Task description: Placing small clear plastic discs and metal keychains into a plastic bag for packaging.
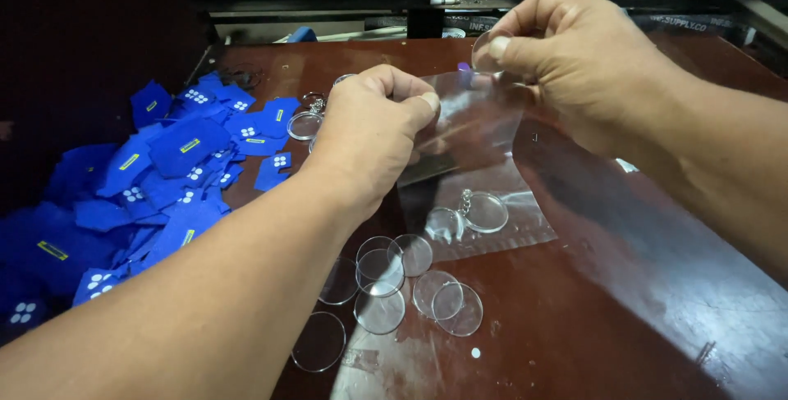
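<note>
Blue pieces (156, 178): a big heap of flat blue cut shapes, left on the table.
Loose discs (394, 281): clear round discs, some overlapping, near the front.
Table (624, 318): dark red-brown, shiny surface.
Key rings (305, 121): beside the blue heap.

workshop | worn brown bench (624, 285) | heap of blue felt cutouts (156, 178) | loose clear discs (410, 285)

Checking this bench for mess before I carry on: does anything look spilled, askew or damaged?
Nothing looks damaged. The blue felt pieces lie in a loose heap spilling over the table's left edge, and the clear discs are scattered, some overlapping. Both hands, left hand and right hand, pinch a clear plastic bag.
</note>
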